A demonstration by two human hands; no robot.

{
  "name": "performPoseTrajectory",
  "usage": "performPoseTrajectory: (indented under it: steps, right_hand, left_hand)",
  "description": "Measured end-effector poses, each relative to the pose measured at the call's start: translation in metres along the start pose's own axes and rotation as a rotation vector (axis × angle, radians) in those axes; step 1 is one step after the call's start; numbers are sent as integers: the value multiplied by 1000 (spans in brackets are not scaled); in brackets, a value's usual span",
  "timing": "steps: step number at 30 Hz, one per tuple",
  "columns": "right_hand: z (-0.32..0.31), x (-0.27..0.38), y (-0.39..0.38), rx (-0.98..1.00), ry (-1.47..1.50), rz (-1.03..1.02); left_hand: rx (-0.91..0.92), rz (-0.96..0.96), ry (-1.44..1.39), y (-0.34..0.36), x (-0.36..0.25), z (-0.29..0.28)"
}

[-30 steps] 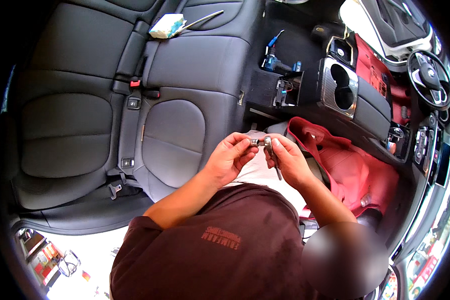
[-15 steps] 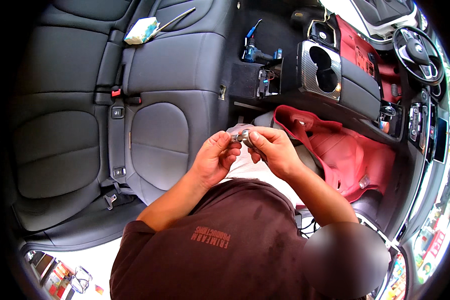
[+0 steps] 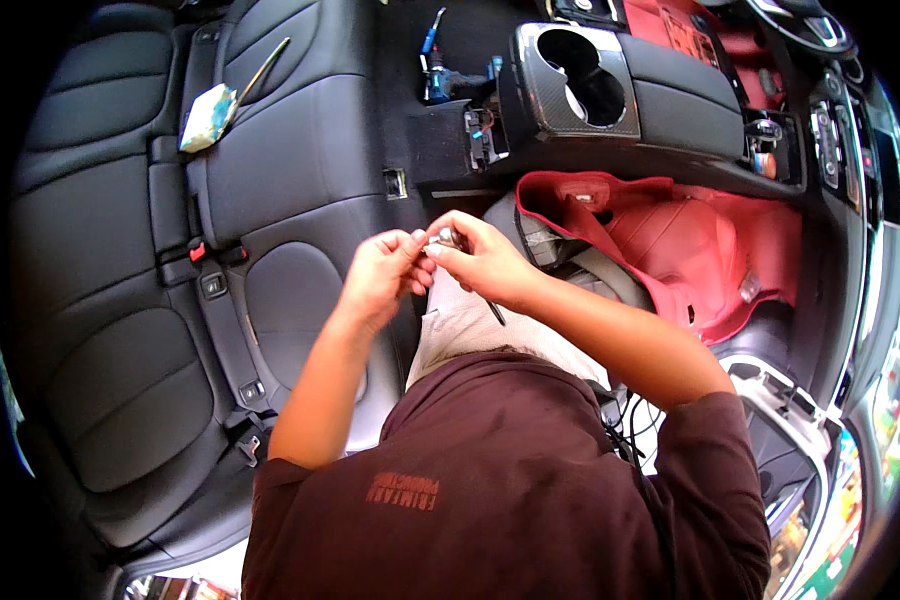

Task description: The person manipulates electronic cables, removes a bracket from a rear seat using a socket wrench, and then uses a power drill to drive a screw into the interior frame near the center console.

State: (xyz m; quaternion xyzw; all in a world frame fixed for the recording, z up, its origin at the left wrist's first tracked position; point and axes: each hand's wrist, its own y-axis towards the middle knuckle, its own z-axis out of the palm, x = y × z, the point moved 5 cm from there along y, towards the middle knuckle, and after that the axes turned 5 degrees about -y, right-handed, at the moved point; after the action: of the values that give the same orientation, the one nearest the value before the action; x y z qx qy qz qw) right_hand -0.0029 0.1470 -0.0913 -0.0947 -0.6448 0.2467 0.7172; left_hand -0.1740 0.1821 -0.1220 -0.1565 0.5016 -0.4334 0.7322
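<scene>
Right hand curled round silver, round-headed metal ratchet-like tool; left hand nearly closed, fingertips pinching its head end. Tool's above pale-trousered lap. Probably stiff, weighty, slick; best held by handle.

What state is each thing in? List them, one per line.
Left hand: fingertips pinched at the metal tool's end
Right hand: closed on the metal tool
Metal tool: held up, partly hidden by fingers
Red floor liner: bent, one edge raised
Blue drill: lying on the floor
Cup holder panel: wells uncovered
White-and-blue pack: lying on the seat
</scene>
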Motion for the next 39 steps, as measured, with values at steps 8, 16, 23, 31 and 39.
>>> performPoseTrajectory:
  steps: [8,16,23,31,39]
  right_hand:
    - [-52,-90,102,-234,475,240]
    - [-32,-188,190,-396,542,358]
    - [-11,-203,224,-463,210,222]
    - [-12,-226,220,-473,221,202]
    - [-4,-218,226,-534,184,210]
  left_hand:
    - [-750,904,1490,133,-160,-94]
    - [-803,1014,1700,169,-150,-90]
    - [-694,1103,1554,164,-152,-90]
    - [-663,1117,1542,169,-149,-93]
    - [-631,1097,1561,171,-151,-98]
